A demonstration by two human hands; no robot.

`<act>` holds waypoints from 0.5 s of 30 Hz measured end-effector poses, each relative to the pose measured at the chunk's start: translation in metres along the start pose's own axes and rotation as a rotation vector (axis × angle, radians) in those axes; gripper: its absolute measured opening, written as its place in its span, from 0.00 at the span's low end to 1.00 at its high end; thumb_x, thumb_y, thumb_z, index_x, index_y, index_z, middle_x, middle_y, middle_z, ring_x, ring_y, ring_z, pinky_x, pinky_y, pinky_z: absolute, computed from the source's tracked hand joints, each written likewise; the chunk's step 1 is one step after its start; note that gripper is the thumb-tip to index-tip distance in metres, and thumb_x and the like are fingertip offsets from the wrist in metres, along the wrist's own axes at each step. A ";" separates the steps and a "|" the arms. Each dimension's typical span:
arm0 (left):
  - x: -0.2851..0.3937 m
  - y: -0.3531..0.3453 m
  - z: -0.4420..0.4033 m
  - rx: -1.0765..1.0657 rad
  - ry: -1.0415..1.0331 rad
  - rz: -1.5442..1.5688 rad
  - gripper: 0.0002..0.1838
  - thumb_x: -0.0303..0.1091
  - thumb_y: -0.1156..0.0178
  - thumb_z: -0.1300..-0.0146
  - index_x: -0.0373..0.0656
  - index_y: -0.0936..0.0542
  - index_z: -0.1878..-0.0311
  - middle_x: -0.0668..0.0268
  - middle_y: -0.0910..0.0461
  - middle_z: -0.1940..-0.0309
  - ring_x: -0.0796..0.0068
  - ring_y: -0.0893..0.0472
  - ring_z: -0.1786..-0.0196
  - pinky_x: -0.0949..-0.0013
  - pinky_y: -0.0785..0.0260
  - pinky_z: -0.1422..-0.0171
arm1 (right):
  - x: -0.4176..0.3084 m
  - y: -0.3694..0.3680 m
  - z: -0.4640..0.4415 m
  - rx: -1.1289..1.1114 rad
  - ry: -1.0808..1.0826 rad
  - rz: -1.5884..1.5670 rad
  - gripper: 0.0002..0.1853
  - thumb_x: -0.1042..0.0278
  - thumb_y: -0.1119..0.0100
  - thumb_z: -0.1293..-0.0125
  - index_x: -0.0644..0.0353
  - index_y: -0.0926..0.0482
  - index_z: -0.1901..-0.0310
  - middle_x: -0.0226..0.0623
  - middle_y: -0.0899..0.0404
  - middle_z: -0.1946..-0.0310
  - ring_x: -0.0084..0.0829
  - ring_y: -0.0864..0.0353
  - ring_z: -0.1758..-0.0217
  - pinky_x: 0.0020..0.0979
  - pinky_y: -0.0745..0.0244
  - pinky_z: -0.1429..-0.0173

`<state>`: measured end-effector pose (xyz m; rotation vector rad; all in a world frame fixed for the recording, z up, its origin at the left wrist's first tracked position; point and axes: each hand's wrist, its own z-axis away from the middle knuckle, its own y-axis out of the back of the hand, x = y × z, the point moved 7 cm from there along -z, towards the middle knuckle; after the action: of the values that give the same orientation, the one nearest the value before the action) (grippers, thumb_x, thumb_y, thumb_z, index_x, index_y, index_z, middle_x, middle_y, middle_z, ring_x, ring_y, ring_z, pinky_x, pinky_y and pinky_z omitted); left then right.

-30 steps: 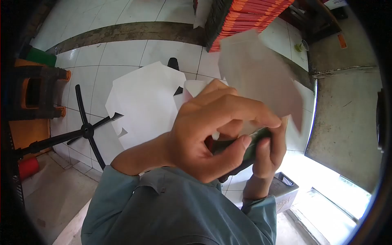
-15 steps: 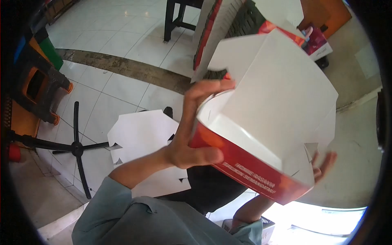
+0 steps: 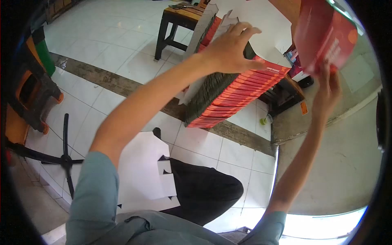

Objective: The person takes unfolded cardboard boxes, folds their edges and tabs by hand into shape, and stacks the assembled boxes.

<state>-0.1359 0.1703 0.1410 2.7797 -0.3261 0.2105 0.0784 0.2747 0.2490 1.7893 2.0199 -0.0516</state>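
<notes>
My right hand [image 3: 328, 87] is raised at the right, fingers closed on the lower edge of a red cardboard box [image 3: 326, 38]. The box is smeared by motion and partly cut off by the view's edge. Over the top of a tall stack of nested red boxes [image 3: 237, 94] reaches my left hand [image 3: 233, 48], thumb and fingers spread with nothing between them. Whether it touches the top box is hard to tell. Across my lap lies a flat white cardboard blank [image 3: 143, 171] with notched edges and cut flaps.
A wooden stool [image 3: 179, 18] with scissors on it stands behind the stack. Plastic stools [image 3: 30, 90] and a black stand's legs [image 3: 66, 161] are at the left. A wall [image 3: 326, 163] closes off the right side.
The box that both hands held in front of me has gone up and right in my right hand. My left hand has let go and moved up to the stack.
</notes>
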 end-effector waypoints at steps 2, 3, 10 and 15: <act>-0.016 -0.011 0.005 -0.041 -0.029 -0.011 0.44 0.71 0.36 0.48 0.43 0.30 0.40 0.56 0.31 0.42 0.52 0.33 0.34 0.54 0.38 0.31 | 0.048 -0.031 -0.018 -0.035 -0.088 -0.161 0.19 0.54 0.46 0.25 0.65 0.19 0.62 0.25 0.24 0.69 0.17 0.31 0.66 0.22 0.34 0.59; -0.018 -0.015 0.005 -0.094 -0.076 -0.036 0.43 0.71 0.35 0.49 0.43 0.29 0.43 0.57 0.29 0.44 0.52 0.33 0.35 0.53 0.38 0.33 | 0.067 -0.039 -0.018 -0.037 -0.081 -0.162 0.19 0.54 0.46 0.25 0.65 0.19 0.62 0.25 0.24 0.69 0.17 0.31 0.66 0.22 0.34 0.59; -0.026 -0.003 0.004 0.027 -0.183 0.012 0.41 0.72 0.33 0.52 0.40 0.29 0.54 0.59 0.30 0.53 0.57 0.31 0.46 0.55 0.40 0.37 | 0.125 -0.059 -0.003 -0.328 0.031 0.268 0.24 0.51 0.54 0.24 0.66 0.21 0.63 0.36 0.21 0.70 0.29 0.26 0.60 0.32 0.34 0.50; -0.019 -0.013 -0.001 0.011 -0.232 -0.020 0.39 0.67 0.28 0.54 0.42 0.29 0.56 0.63 0.30 0.59 0.60 0.32 0.52 0.60 0.41 0.43 | 0.048 -0.073 0.002 -0.238 0.436 0.374 0.17 0.58 0.50 0.27 0.65 0.21 0.65 0.44 0.21 0.71 0.43 0.25 0.58 0.40 0.37 0.47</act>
<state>-0.1514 0.1862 0.1344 2.8203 -0.3540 -0.1173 0.0068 0.3069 0.2118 2.1146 1.8159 0.7160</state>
